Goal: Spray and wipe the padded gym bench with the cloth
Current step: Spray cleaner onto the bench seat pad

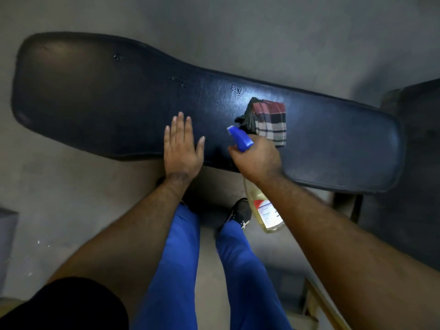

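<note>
Across the middle of the view lies the worktop [95, 103], a long dark padded bench that is broad at its left end, narrows in the middle and runs off to a rounded right end. Its surface shines, and small clusters of droplets [237, 89] sit along its far half. The left hand [182, 145] rests palm down on the near edge of the padding, fingers straight and spread, holding nothing. Just to its right, the right hand [258, 158] grips the neck of a spray bottle [266, 210], fingers curled round it below the blue nozzle [239, 136], which points up and to the left over the bench. The clear body of the bottle, filled with pale yellow liquid and bearing a label, hangs down below the wrist, in front of the bench edge. The cloth [269, 122], a folded checked one in red, white and black, lies on the padding just beyond the right hand, close to the nozzle; neither hand touches it. Below, blue trouser legs [181, 270] and a black shoe [240, 214] stand on the grey floor [59, 198]. A black sleeve [71, 306] fills the lower left corner.
</note>
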`<action>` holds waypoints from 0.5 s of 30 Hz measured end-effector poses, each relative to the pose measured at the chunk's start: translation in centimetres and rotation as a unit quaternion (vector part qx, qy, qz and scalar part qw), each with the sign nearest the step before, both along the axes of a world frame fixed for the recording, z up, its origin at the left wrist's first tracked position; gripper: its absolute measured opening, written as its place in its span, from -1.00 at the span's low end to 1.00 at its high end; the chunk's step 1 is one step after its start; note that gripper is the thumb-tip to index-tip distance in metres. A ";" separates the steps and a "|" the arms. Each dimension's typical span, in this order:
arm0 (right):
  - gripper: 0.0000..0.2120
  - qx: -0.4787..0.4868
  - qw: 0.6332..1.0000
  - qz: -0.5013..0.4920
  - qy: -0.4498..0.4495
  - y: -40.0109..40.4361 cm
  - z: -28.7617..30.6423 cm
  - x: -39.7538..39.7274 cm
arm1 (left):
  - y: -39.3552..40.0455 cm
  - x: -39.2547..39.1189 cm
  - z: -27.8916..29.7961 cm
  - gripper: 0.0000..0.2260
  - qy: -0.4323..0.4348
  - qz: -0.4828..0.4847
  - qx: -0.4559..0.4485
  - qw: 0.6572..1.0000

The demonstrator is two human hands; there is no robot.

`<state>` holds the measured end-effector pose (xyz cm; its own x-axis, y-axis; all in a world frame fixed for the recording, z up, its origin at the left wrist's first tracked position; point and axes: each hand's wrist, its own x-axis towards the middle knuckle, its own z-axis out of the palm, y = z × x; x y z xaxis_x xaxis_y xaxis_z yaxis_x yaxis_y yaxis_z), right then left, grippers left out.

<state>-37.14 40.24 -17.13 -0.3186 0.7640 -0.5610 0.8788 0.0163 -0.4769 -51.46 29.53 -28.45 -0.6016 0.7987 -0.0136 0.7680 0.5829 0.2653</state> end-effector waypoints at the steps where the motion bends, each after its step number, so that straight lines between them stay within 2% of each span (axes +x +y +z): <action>1: -0.74 0.000 1.000 0.008 -0.007 -0.7 -0.4 0.2 | -0.1 -0.4 -0.1 -0.46 -0.003 -0.004 0.000 1.000; 8: -0.76 0.014 1.000 -0.016 -0.011 -4.2 -3.6 -0.1 | -0.5 -1.0 -1.5 -0.49 0.011 -0.030 0.022 0.999; 12: -0.76 0.025 1.000 -0.003 0.002 -5.5 -2.5 -2.2 | -1.8 -3.1 0.1 -0.54 -0.058 -0.034 0.084 0.994; 15: -0.76 0.004 0.999 0.037 0.007 -6.5 -1.4 -5.0 | -4.4 -7.4 1.2 -0.57 0.002 0.004 0.082 0.997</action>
<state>-42.13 33.71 -18.51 -0.3824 0.7419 -0.5507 0.8686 0.0854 -0.4880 -58.82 25.14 -27.23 -0.6075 0.7852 0.1199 0.7649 0.5376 0.3548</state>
